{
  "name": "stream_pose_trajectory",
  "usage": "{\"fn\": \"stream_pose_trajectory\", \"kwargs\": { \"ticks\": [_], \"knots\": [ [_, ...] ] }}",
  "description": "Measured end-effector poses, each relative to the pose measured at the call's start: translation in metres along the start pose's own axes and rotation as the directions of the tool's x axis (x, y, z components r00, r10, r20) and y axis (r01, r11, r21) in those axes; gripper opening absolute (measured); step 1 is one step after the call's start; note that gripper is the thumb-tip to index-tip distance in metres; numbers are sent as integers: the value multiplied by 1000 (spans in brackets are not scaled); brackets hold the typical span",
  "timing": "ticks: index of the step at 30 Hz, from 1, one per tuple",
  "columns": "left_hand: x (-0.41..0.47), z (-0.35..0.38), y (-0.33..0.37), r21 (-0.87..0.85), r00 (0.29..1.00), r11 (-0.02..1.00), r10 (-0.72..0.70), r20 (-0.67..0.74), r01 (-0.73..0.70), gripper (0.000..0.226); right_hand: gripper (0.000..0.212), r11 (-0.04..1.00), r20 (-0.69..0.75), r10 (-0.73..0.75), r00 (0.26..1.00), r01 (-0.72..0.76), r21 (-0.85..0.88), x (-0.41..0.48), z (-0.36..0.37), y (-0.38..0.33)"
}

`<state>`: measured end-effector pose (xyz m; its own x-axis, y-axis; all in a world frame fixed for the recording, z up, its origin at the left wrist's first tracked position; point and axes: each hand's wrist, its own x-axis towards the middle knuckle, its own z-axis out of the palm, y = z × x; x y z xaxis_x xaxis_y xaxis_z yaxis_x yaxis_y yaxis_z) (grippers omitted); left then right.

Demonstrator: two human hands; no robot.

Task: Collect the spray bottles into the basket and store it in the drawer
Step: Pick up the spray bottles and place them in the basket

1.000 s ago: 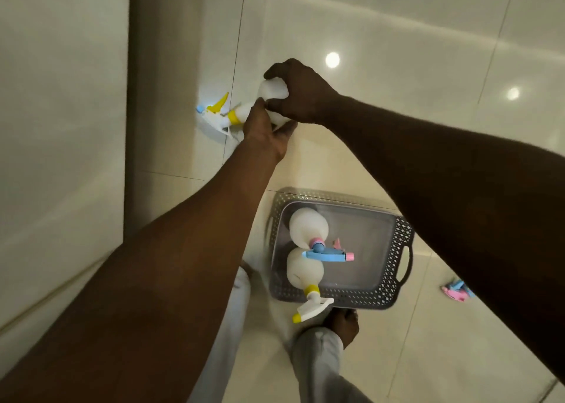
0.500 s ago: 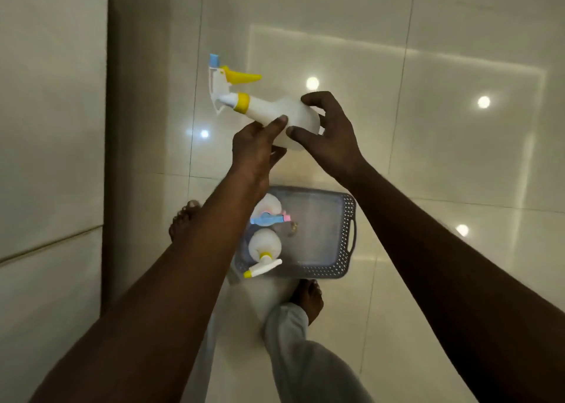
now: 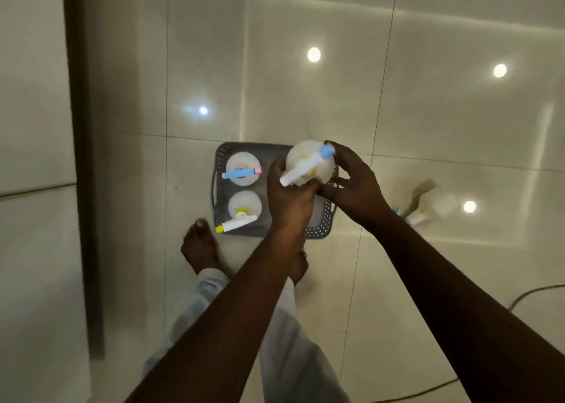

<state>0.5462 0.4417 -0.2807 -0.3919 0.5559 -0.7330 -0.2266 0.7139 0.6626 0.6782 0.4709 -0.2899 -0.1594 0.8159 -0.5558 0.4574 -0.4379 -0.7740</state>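
Mid-collection, 3rd bottle going in. Both hands, left & right, fingers clasped round white plastic spray bottle w/ blue nozzle, held upright over empty right half of grey perforated plastic basket on glossy tiled floor. Next: lower beside the 2 bottles already inside, let go. 4th bottle lying on floor at right, not yet collected.
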Motion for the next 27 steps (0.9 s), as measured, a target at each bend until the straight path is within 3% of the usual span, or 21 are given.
{"fn": "stream_pose_trajectory", "kwargs": {
  "ticks": [6, 15, 20, 27],
  "knots": [
    [17, 9, -52, 164, 996, 986, 10, -87, 4, 71, 88, 995, 72, 29, 997, -21, -100, 19, 24, 45],
    [67, 14, -105, 151, 979, 988, 2, -204, 30, 60, 90, 961, 195, -8, 981, 62, -271, 73, 63, 92],
    [85, 16, -119, 178, 979, 984, 33, -203, 3, 61, 85, 971, 209, 37, 977, 14, -239, 90, 75, 110],
    [101, 17, -126, 117, 974, 992, -26, -227, 54, 61, 86, 978, 195, 46, 980, -4, -210, 100, 87, 126]
  ]
}}
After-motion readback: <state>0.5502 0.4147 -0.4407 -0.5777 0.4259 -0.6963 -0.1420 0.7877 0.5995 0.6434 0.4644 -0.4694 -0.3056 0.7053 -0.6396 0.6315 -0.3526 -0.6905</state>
